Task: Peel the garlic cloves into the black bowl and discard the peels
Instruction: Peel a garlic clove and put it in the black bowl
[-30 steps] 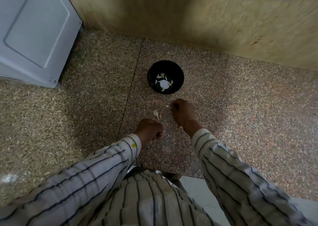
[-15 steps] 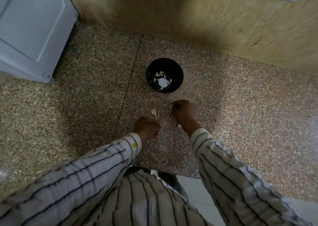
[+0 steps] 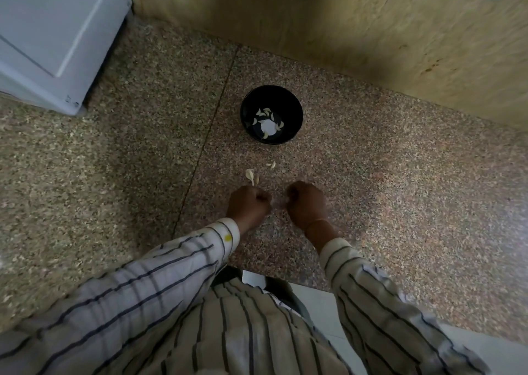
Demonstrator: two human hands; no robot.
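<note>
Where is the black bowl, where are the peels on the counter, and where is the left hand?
black bowl (image 3: 297,111): head view, on its right inner wall.
peels (image 3: 251,174): head view, on the biggest pale scrap.
left hand (image 3: 248,205): head view, on the back of the curled hand.

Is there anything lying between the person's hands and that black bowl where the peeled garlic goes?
Only scraps: a peel by the left hand and two small pieces on the counter ahead of the right hand, short of the black bowl. Nothing tall blocks the way.

bare counter (image 3: 371,174) — black bowl (image 3: 294,117) ahead
</note>
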